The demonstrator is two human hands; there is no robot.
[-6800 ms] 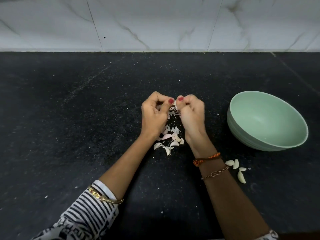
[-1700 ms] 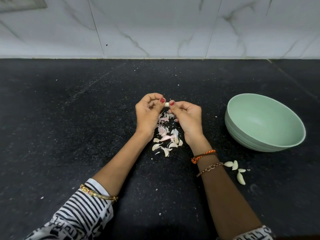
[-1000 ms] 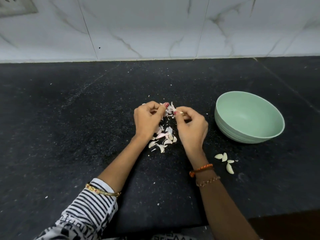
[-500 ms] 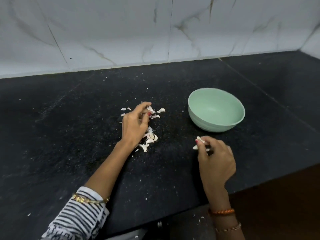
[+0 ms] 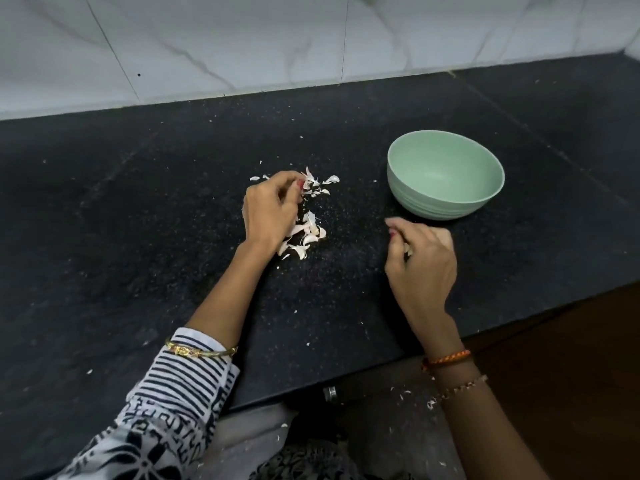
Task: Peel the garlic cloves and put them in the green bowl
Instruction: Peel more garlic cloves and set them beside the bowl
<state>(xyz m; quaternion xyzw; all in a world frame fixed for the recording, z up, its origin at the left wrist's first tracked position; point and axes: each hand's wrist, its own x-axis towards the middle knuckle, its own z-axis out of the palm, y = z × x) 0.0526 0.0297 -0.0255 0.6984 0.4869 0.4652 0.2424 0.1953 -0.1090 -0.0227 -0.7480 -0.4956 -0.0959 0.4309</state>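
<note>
The scene is seen through a single wide-angle view, taken from head height and directed forward and steeply downward. The black speckled stone worktop is looked at from its near edge, with the white marble-veined tiled wall closing the top of the frame. The horizon is tilted, the wall line rising towards the right. Both forearms are entered from the bottom edge, at close range. Straight lines are bowed by the lens.

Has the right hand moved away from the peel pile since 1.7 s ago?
Yes. The right hand has left the peel pile and now sits nearer the green bowl, toward the counter's front edge.
</note>
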